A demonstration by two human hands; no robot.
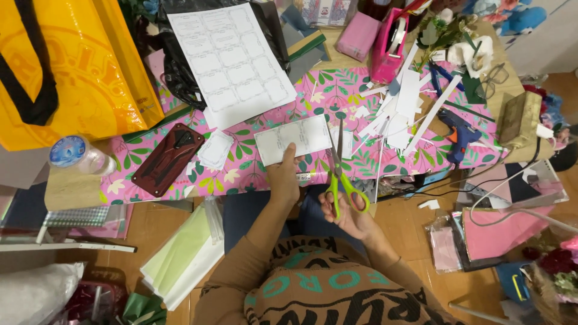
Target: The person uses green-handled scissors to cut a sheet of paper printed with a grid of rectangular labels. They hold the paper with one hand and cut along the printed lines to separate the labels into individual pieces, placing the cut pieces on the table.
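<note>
Paper strip (293, 139) of printed labels sits pinched in your left hand (284, 177) over the pink floral wrapping paper (247, 168). Your right hand (349, 213) grips green-handled scissors (340, 174), blades slightly parted at its right edge; a loose pinch could skew the cut.

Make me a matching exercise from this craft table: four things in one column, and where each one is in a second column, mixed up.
Things:
1. scissors
2. paper strip
3. glue gun
4. tape dispenser

Places:
A. pinched in the left hand
B. lying on the table's right side, beside the white paper offcuts
C. standing at the far edge of the table, pink
D. held in the right hand, blades on the paper

Pairs: 1-D, 2-A, 3-B, 4-C
</note>
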